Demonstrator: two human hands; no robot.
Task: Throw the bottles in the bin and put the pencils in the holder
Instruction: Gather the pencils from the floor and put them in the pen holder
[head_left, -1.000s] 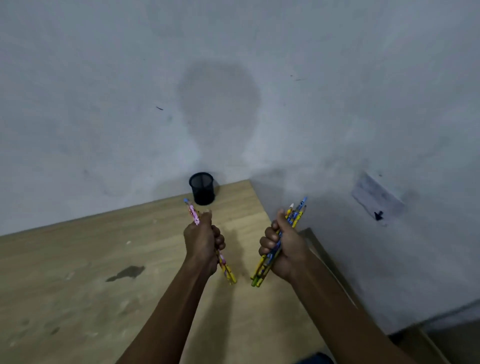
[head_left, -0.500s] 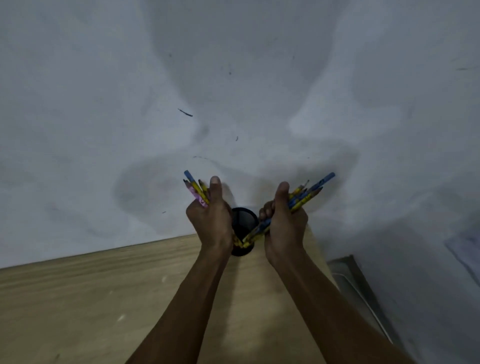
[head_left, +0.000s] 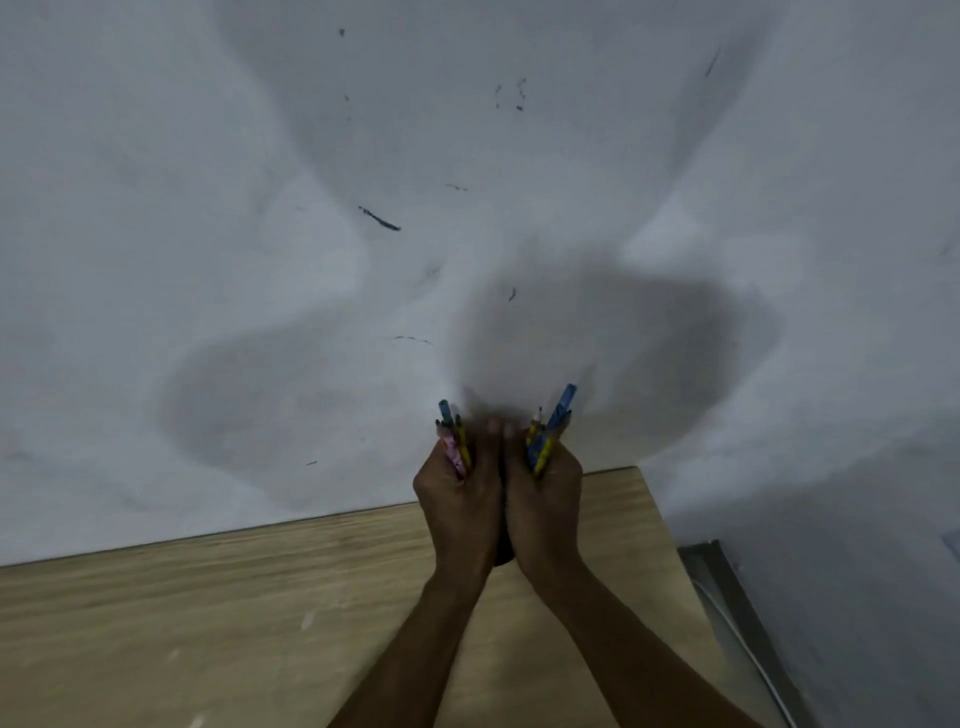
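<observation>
My left hand (head_left: 457, 506) grips a bunch of pencils (head_left: 453, 439), pink, yellow and blue, whose ends stick up above the fist. My right hand (head_left: 545, 499) grips a second bunch of pencils (head_left: 551, 428), mostly blue and yellow, fanned up and to the right. Both fists are pressed side by side at the far right corner of the wooden table (head_left: 208, 613). The black mesh holder (head_left: 503, 558) is almost fully hidden behind them; only a dark sliver shows between the wrists. No bottle or bin is in view.
A grey-white scuffed wall (head_left: 363, 208) rises right behind the table's far edge. The table's right edge runs down past my right forearm, with a metal strip and a white cable (head_left: 737, 608) on the floor beyond it.
Both hands have come together over the holder, which showed between them half a second ago and is now covered. The pencils stand more upright. The view has moved closer to the wall.
</observation>
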